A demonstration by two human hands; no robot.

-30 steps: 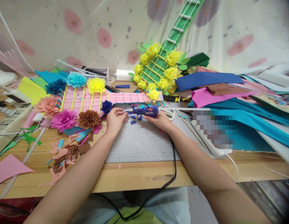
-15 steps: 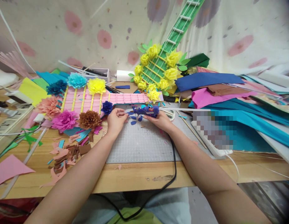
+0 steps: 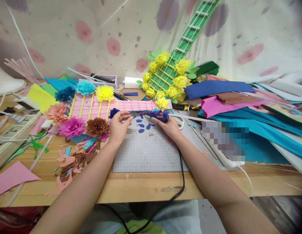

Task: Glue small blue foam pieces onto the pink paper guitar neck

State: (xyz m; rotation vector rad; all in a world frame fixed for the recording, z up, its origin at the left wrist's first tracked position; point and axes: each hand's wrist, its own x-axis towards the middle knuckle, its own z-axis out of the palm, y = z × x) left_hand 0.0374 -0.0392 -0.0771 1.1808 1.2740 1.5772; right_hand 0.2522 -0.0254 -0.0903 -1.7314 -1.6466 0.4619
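My left hand pinches a small dark blue paper petal between thumb and fingertips. Just behind these fingers sits a dark blue paper flower, partly hidden, at the neck of a pink paper guitar. My right hand is wrapped round a blue hot glue gun, its nozzle pointing left, with a white glue stick out of its back. Several loose blue petals lie on the grey cutting mat between the hands.
Large paper flowers, including a brown one, ring the guitar's body. A green guitar with yellow flowers leans behind. Paper scraps lie at left, folded coloured paper at right. The gun's black cord hangs over the table edge.
The glue gun has drawn away to the right from my left fingers. My left hand has shifted slightly left with the petal, closer to the blue flower. The view has shifted a little.
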